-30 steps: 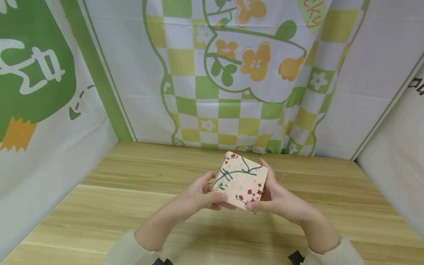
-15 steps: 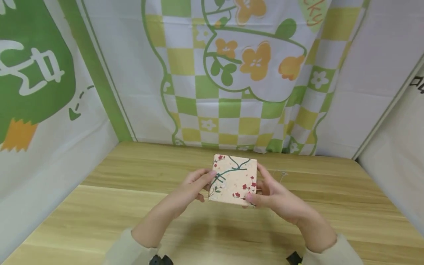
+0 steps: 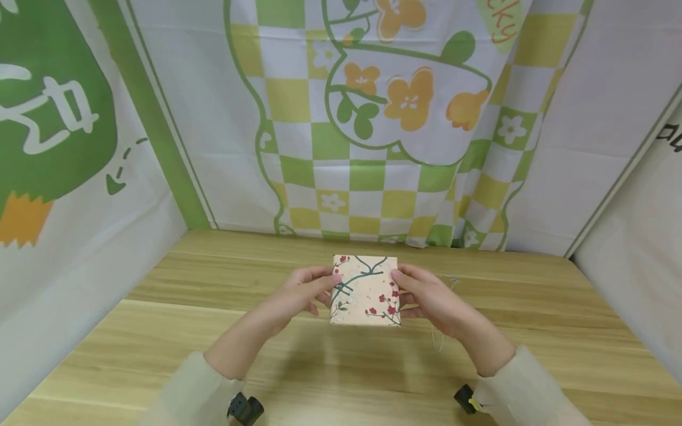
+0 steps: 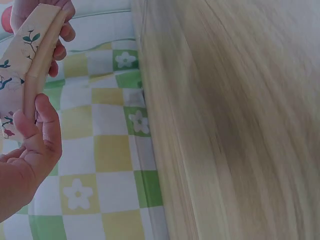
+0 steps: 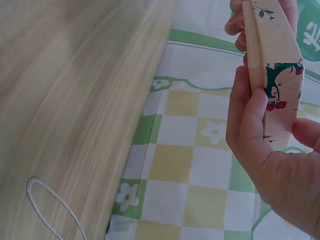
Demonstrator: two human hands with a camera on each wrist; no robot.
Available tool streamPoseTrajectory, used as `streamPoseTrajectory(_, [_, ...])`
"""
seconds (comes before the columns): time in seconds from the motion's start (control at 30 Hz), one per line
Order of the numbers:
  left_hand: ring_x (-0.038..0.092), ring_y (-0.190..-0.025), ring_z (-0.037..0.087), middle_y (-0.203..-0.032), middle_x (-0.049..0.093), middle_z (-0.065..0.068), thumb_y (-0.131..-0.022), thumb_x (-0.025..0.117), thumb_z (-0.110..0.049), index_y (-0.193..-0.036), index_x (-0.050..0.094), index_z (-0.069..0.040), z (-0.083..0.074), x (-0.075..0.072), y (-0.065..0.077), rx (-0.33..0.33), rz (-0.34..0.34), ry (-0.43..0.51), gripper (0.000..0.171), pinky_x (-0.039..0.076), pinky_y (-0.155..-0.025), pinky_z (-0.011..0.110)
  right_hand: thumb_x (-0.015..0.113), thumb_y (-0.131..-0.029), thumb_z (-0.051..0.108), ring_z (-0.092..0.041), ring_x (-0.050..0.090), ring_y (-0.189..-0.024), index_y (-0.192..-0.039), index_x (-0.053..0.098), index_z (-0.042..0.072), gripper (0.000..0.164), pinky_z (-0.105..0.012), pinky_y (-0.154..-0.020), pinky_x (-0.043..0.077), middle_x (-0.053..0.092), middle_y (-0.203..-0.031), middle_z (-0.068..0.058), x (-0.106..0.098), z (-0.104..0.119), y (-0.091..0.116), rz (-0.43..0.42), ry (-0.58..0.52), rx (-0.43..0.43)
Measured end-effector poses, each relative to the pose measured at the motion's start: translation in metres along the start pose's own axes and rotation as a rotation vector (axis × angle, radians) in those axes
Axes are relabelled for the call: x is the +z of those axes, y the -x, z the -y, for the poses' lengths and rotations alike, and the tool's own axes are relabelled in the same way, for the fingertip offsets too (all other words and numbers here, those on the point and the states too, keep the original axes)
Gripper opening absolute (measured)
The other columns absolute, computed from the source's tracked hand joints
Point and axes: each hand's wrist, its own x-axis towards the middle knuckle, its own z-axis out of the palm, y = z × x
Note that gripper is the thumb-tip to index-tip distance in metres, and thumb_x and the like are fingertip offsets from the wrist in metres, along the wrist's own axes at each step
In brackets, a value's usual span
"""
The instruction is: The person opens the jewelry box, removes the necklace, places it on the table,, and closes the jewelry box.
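A small square gift box [image 3: 364,293], peach with red blossoms and dark green branches, is held up between my two hands over the table. My left hand [image 3: 295,296] grips its left side, thumb on the patterned top. On the right side, my right hand [image 3: 439,299] grips it likewise, with the thumb near the upper right corner. A seam between lid and base runs along the side of the box [image 4: 32,55] in the left wrist view. From the right wrist view, the box [image 5: 280,60] looks closed. Its inside is hidden.
A thin white cord [image 5: 52,205] lies in a loop on the wooden table [image 3: 176,331], near my right hand. Behind the table hangs a green and yellow checked cloth [image 3: 367,177]. White printed sheets [image 3: 106,225] line the sides.
The box has turned from tilted to nearly square-on and shifted left. My left thumb went from the front edge to the left side; my right thumb slid up from the lower right corner.
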Motion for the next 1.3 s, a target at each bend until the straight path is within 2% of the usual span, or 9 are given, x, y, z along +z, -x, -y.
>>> streamPoseTrajectory(0.13, [0.063, -0.092, 0.019, -0.124, 0.061, 0.016, -0.101, 0.054, -0.034, -0.145, 0.042, 0.005, 0.0, -0.004, -0.008, -0.034, 0.002, -0.029, 0.06, 0.051, -0.076, 0.03, 0.043, -0.106, 0.032, -0.015, 0.061, -0.09, -0.151, 0.022, -0.008, 0.064, -0.039, -0.094, 0.053, 0.042, -0.138, -0.024, -0.004, 0.002, -0.008, -0.014, 0.018, 0.018])
streamPoseTrajectory(0.23, [0.064, -0.091, 0.019, -0.127, 0.061, 0.019, -0.102, 0.054, -0.032, -0.144, 0.042, 0.007, 0.001, -0.007, -0.013, -0.04, 0.008, -0.042, 0.06, 0.052, -0.079, 0.032, 0.046, -0.105, 0.031, -0.016, 0.061, -0.089, -0.15, 0.024, -0.011, 0.065, -0.04, -0.097, 0.053, 0.04, -0.144, -0.028, -0.007, 0.002, -0.013, -0.025, 0.028, 0.034])
streamPoseTrajectory(0.4, [0.067, -0.088, 0.017, -0.123, 0.064, 0.021, -0.102, 0.054, -0.03, -0.141, 0.046, 0.009, 0.012, -0.009, -0.022, -0.056, 0.007, -0.063, 0.056, 0.055, -0.082, 0.034, 0.052, -0.103, 0.029, -0.016, 0.063, -0.086, -0.146, 0.035, -0.011, 0.061, -0.041, -0.097, 0.054, 0.055, -0.125, -0.02, -0.008, -0.006, -0.023, -0.054, 0.038, 0.086])
streamPoseTrajectory(0.53, [0.07, -0.087, 0.018, -0.124, 0.065, 0.023, -0.103, 0.053, -0.027, -0.138, 0.048, 0.01, 0.025, -0.008, -0.029, -0.081, -0.001, -0.059, 0.052, 0.057, -0.087, 0.037, 0.053, -0.102, 0.025, -0.016, 0.066, -0.085, -0.142, 0.04, -0.013, 0.057, -0.036, -0.091, 0.056, 0.06, -0.111, -0.014, -0.007, -0.017, -0.034, -0.055, 0.04, 0.114])
streamPoseTrajectory(0.73, [0.071, -0.094, 0.025, -0.126, 0.063, 0.026, -0.103, 0.054, -0.024, -0.132, 0.053, 0.012, 0.04, -0.002, -0.036, -0.078, 0.025, -0.067, 0.047, 0.057, -0.09, 0.039, 0.052, -0.103, 0.015, -0.013, 0.064, -0.078, -0.132, 0.049, -0.018, 0.044, -0.027, -0.078, 0.058, 0.062, -0.101, -0.014, -0.008, -0.033, -0.041, -0.047, 0.045, 0.122])
streamPoseTrajectory(0.9, [0.072, -0.092, 0.028, -0.117, 0.067, 0.024, -0.101, 0.058, -0.02, -0.126, 0.06, 0.01, 0.049, 0.003, -0.037, -0.081, 0.056, -0.06, 0.039, 0.057, -0.089, 0.039, 0.054, -0.101, 0.012, -0.013, 0.065, -0.073, -0.125, 0.054, -0.019, 0.038, -0.03, -0.076, 0.059, 0.068, -0.095, -0.015, -0.007, -0.042, -0.041, -0.03, 0.086, 0.12])
streamPoseTrajectory(1.03, [0.073, -0.085, 0.027, -0.109, 0.07, 0.022, -0.1, 0.059, -0.013, -0.123, 0.061, 0.012, 0.052, 0.007, -0.037, -0.094, 0.044, -0.053, 0.035, 0.059, -0.084, 0.038, 0.056, -0.1, 0.007, -0.014, 0.067, -0.076, -0.117, 0.058, -0.02, 0.032, -0.034, -0.076, 0.06, 0.069, -0.094, -0.015, -0.003, -0.048, -0.041, 0.0, 0.1, 0.084])
streamPoseTrajectory(1.17, [0.072, -0.08, 0.023, -0.104, 0.071, 0.021, -0.099, 0.059, -0.009, -0.12, 0.063, 0.013, 0.055, 0.01, -0.039, -0.098, 0.028, -0.065, 0.031, 0.06, -0.078, 0.036, 0.059, -0.097, 0.002, -0.017, 0.068, -0.077, -0.109, 0.061, -0.018, 0.024, -0.037, -0.078, 0.06, 0.067, -0.093, -0.014, 0.001, -0.053, -0.039, -0.005, 0.106, 0.065])
streamPoseTrajectory(1.3, [0.072, -0.076, 0.023, -0.099, 0.071, 0.021, -0.099, 0.058, -0.008, -0.117, 0.063, 0.015, 0.055, 0.013, -0.042, -0.1, 0.007, -0.097, 0.029, 0.06, -0.076, 0.036, 0.062, -0.094, 0.0, -0.017, 0.068, -0.074, -0.116, 0.057, -0.02, 0.03, -0.037, -0.077, 0.06, 0.065, -0.094, -0.017, 0.006, -0.055, -0.037, -0.058, 0.123, 0.07])
